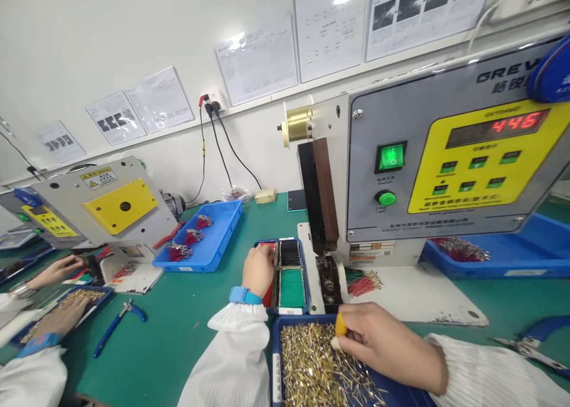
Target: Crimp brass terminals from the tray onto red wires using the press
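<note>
Hands apart: right hand (383,347) at the jumbled brass pins (320,365) in a blue tray (303,318), left hand (257,270) on a small tray (306,276) beyond it.

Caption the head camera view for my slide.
Right hand reaches into brass terminals in a blue tray; left hand rests on a narrow blue tray beside a crimping machine.

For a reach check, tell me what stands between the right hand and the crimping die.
Only the far rim of the blue tray the right hand works over stands there. Brass terminals lie under its fingers. Red-tipped wires lie beside the die, off that path.
</note>
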A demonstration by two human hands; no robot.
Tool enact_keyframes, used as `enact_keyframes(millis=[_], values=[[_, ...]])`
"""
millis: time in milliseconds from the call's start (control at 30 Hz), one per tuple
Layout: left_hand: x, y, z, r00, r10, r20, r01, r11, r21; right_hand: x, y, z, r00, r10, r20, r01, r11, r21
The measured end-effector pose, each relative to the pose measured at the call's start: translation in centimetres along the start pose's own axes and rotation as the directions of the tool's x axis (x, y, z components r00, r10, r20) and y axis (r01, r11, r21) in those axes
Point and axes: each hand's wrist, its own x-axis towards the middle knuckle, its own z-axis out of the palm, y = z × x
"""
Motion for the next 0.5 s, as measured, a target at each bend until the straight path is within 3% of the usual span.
enact_keyframes(millis=[200,367,500], values=[[-1.0,2.9,0.2,0.975,0.179,0.135,-0.185,0.982,0.026,0.0,0.1,0.0,1.000,-0.002,-0.009,0.002,1.000,0.028],[-1.3,3.7,0.0,0.955,0.198,0.222,-0.215,0.975,0.055,0.0,0.2,0.0,1.000,-0.021,-0.020,0.021,0.999,0.027],[-1.4,3.6,0.2,0.955,0.196,0.221,-0.214,0.975,0.064,-0.1,0.2,0.0,0.999,-0.026,-0.026,0.027,1.000,0.012]])
